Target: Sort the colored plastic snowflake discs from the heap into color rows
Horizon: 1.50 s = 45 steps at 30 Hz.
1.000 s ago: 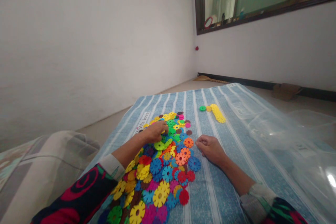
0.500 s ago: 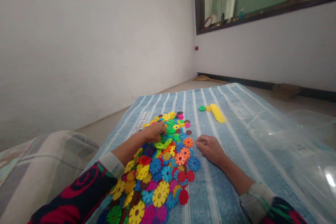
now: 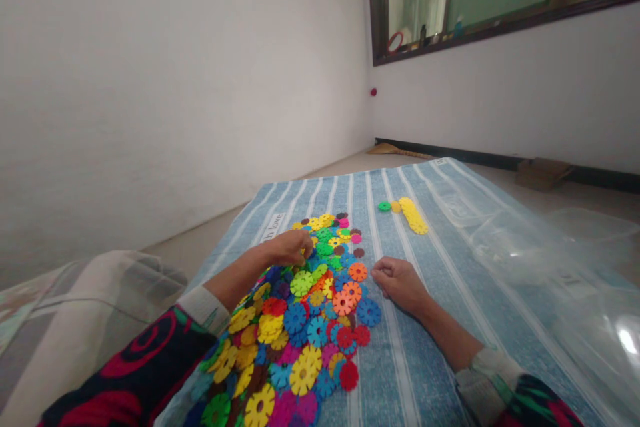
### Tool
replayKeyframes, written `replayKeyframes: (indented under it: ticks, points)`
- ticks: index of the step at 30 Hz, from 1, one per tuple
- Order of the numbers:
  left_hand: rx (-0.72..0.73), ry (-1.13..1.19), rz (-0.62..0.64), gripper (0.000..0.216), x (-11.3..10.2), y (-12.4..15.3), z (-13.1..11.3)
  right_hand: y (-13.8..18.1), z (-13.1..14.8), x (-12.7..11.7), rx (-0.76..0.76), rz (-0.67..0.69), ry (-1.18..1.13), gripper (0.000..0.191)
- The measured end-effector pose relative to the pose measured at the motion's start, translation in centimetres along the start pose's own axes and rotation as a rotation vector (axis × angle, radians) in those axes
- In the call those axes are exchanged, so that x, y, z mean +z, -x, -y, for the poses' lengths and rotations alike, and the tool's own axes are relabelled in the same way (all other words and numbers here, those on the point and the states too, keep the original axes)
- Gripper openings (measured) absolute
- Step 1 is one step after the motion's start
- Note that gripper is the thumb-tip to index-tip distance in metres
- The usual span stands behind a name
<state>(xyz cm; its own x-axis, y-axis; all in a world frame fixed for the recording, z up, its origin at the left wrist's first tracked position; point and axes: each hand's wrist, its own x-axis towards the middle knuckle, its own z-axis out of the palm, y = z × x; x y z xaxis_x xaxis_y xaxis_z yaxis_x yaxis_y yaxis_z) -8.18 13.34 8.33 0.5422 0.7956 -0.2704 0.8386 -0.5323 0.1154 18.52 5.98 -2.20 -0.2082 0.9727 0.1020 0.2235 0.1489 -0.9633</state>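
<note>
A heap of notched plastic discs [image 3: 296,315] in many colours spreads over the left half of a blue and white striped cloth [image 3: 425,360]. Over its far left part is my left hand [image 3: 291,247], fingers bent down and pressed together among the pieces; whatever they pinch is hidden. Just nearer me lies a light green disc [image 3: 301,283]. My right hand [image 3: 400,284] rests on the cloth right of the heap, its fingers curled closed, and I cannot see anything in them. Farther off, overlapping yellow discs [image 3: 413,216] form a line beside a green disc [image 3: 384,207].
Clear plastic containers [image 3: 505,247] stand along the right side of the cloth. A grey and white covered bulk [image 3: 100,320] is at my left. On the floor beyond are a broom [image 3: 393,149] and a cardboard box [image 3: 543,173], near the walls.
My left hand has shifted slightly left and away from me over the heap. A light green disc that was partly under it now shows more fully. My right hand stays put.
</note>
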Motion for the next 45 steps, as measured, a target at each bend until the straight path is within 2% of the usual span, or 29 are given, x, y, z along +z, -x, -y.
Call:
replayKeyframes:
  ticks: [6,12,16,23,28,36,45]
  points:
    - [-0.092,0.252,-0.030,0.004,-0.4,-1.2,0.8,-0.1,-0.1,0.1,0.009,-0.004,-0.006,0.015]
    - [-0.152,0.522,-0.248,0.012,-1.0,-4.5,-0.2,-0.5,-0.3,0.3,-0.023,-0.034,0.028,0.014]
    - [-0.203,0.718,-0.433,0.013,-0.5,-8.5,-2.1,-0.6,-0.3,0.4,-0.038,-0.059,0.070,0.015]
    - [-0.276,0.769,-0.598,0.006,1.4,-17.5,-5.1,-0.8,-0.6,0.6,-0.040,-0.078,0.084,0.015]
    - [-0.305,0.808,-0.701,0.004,2.7,-21.6,-6.0,-0.9,-0.6,0.7,-0.037,-0.073,0.096,0.014]
    - [-0.311,0.858,-0.751,0.002,4.1,-24.2,-6.2,-0.8,-0.2,0.7,-0.025,-0.091,0.116,0.016]
    - [-0.356,0.747,-0.766,0.007,4.3,-25.3,-5.9,-0.8,0.1,0.6,-0.020,-0.096,0.096,0.014]
